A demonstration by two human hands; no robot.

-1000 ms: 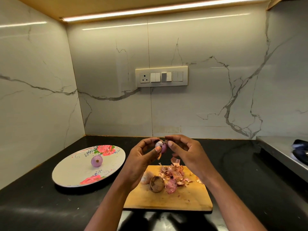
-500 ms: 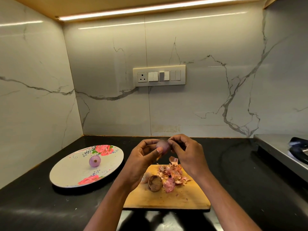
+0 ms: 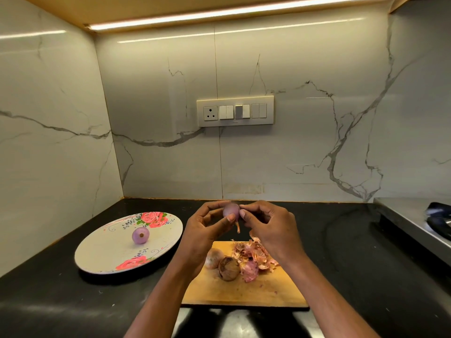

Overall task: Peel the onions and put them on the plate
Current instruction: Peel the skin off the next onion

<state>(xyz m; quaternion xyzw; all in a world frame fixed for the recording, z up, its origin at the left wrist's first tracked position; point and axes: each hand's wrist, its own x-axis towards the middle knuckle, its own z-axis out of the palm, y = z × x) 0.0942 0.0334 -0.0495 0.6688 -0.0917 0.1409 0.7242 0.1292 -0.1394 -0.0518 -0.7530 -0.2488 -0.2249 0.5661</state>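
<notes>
White marble walls back a black tabletop (image 3: pixel 341 252), where the left hand (image 3: pixel 205 230) grips a small purple onion (image 3: pixel 230 211) above a wooden cutting board (image 3: pixel 244 291) while the right hand (image 3: pixel 268 228) pinches its skin. Another peeled purple onion (image 3: pixel 140 235) lies on the floral oval plate (image 3: pixel 102 252), and two unpeeled brown onions (image 3: pixel 228 268) sit beside pink peels (image 3: pixel 253 257) on the board

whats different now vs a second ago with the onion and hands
The onion in both hands looks barer now, with a thin strip of skin hanging below it. The left hand and right hand keep their grip. The plate, its peeled onion and the cutting board stayed put.
</notes>
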